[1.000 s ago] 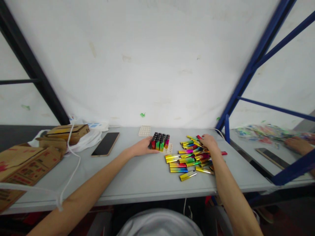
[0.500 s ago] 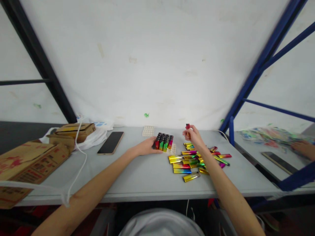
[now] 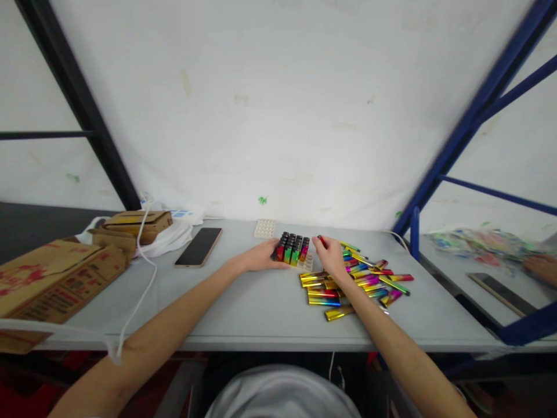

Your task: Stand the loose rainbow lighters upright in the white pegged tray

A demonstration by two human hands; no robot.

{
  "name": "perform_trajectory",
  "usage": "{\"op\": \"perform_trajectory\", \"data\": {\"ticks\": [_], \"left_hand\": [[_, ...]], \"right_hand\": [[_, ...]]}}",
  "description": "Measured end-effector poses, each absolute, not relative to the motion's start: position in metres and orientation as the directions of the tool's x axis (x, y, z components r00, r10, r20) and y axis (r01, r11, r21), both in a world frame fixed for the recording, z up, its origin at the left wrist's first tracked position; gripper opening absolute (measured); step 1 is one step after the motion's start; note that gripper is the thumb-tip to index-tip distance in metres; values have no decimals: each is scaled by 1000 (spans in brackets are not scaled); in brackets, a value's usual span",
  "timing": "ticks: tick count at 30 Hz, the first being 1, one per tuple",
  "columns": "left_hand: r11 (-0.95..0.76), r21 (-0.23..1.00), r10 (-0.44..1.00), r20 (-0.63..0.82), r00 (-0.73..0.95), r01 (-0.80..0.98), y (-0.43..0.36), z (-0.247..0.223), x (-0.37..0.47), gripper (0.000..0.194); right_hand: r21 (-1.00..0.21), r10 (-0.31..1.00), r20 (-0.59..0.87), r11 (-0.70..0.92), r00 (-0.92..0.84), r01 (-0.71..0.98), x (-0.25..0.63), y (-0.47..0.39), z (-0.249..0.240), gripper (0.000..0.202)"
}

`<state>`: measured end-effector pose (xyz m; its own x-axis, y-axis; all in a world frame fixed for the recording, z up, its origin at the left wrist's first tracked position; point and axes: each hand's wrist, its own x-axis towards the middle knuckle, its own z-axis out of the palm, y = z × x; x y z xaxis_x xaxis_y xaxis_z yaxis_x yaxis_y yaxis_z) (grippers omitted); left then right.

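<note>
Several colourful lighters with black tops point(image 3: 294, 248) stand upright in rows in a pale holed tray point(image 3: 307, 264), whose right part shows bare holes. My left hand point(image 3: 265, 255) is wrapped against the left side of this block, thumb at the front. Just right of the tray, my right hand point(image 3: 328, 254) pinches a red lighter point(image 3: 322, 240), mostly hidden by the fingers. Under and around my right forearm lies a loose pile of shiny metallic lighters point(image 3: 369, 281) in gold, red, green, blue and purple.
Another pale holed tray point(image 3: 264, 228) lies near the wall. A phone point(image 3: 199, 247) is at the left, beside cardboard boxes point(image 3: 56, 284) and a white cable point(image 3: 150, 278). A blue frame point(image 3: 461, 130) rises at the right; beyond it are another phone point(image 3: 500, 292) and a person's hand point(image 3: 541, 267).
My right hand has moved left and down with the red lighter, from above the pile to beside the tray. My left hand keeps its place at the block. The view has shifted slightly.
</note>
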<state>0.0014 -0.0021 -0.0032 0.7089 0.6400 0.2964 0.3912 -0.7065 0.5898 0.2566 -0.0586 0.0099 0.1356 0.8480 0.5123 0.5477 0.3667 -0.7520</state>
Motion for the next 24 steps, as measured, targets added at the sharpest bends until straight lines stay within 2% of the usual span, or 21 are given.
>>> {"op": "perform_trajectory", "data": {"ticks": [6, 12, 17, 22, 24], "left_hand": [[-712, 551, 643, 261, 720, 435, -3, -1, 1, 68], [-706, 553, 651, 261, 713, 443, -5, 1, 2, 68], [-695, 583, 651, 262, 712, 421, -7, 4, 2, 69], [-707, 545, 649, 249, 719, 450, -5, 3, 2, 69], [-708, 535, 651, 241, 720, 461, -4, 2, 2, 70]], "right_hand": [[-792, 873, 470, 353, 130, 498, 252, -59, 9, 40], [-744, 857, 510, 397, 74, 538, 251, -59, 10, 49], [-658, 846, 530, 453, -57, 601, 253, -61, 15, 47], [-482, 739, 661, 552, -132, 680, 264, -64, 26, 41], [-460, 754, 635, 543, -167, 702, 270, -67, 30, 44]]}}
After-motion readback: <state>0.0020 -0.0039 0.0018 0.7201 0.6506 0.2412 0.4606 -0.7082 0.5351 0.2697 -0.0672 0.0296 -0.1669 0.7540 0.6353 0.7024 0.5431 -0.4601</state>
